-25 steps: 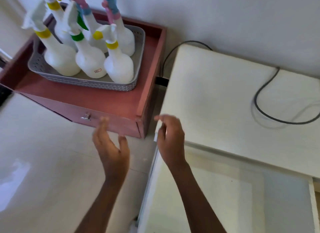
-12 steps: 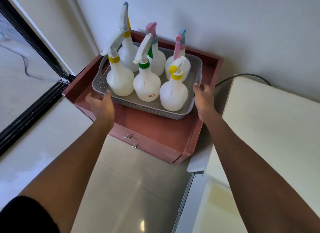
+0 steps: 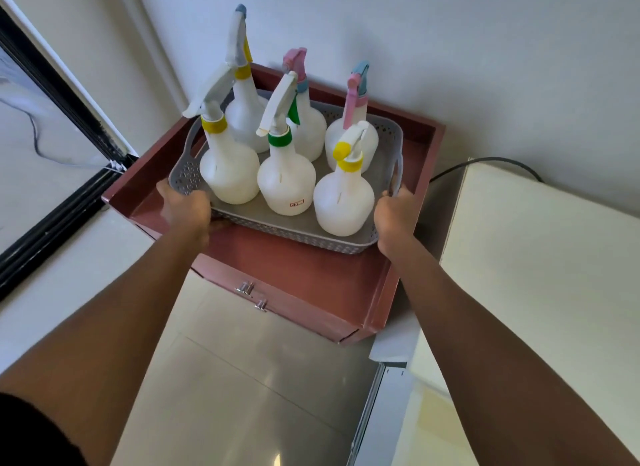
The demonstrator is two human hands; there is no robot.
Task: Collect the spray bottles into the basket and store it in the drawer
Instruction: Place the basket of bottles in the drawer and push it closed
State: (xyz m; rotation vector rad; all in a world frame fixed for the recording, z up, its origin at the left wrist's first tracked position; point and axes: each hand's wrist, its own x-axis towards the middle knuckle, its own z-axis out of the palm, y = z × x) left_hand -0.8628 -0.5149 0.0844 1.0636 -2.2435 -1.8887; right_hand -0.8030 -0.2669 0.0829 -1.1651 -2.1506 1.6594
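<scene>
While both arms reach forward over the pale floor (image 3: 242, 379), each hand takes one short end of the basket, which spreads the load and keeps six top-heavy bottles from tipping. The left hand (image 3: 188, 211) closes its grip on the near left corner of the grey perforated basket (image 3: 304, 228), fingers going under the rim; the right hand (image 3: 394, 216) closes its grip on the near right corner, by the side handle. I cannot tell whether the basket rests on the drawer bottom or is held slightly clear of it.

The basket sits inside the open reddish-brown drawer (image 3: 311, 275), toward its far half, leaving a bare strip of drawer bottom along the near edge behind the two metal pulls (image 3: 251, 294). So the load lies between the two grips and beyond them, most of its weight farther out than the hands.

Nearest stand three white spray bottles: one with a yellow collar (image 3: 228, 171) by the left hand, one with a green collar (image 3: 285, 181) in the middle, one with a yellow cap (image 3: 344, 198) just beside the right hand. Behind them stand three more (image 3: 308, 129), two with pink and blue triggers, close to the drawer's far edge against the wall (image 3: 450, 49).

All bottles appear collected; judging by this, what remains is to settle the basket and shut the drawer.
</scene>
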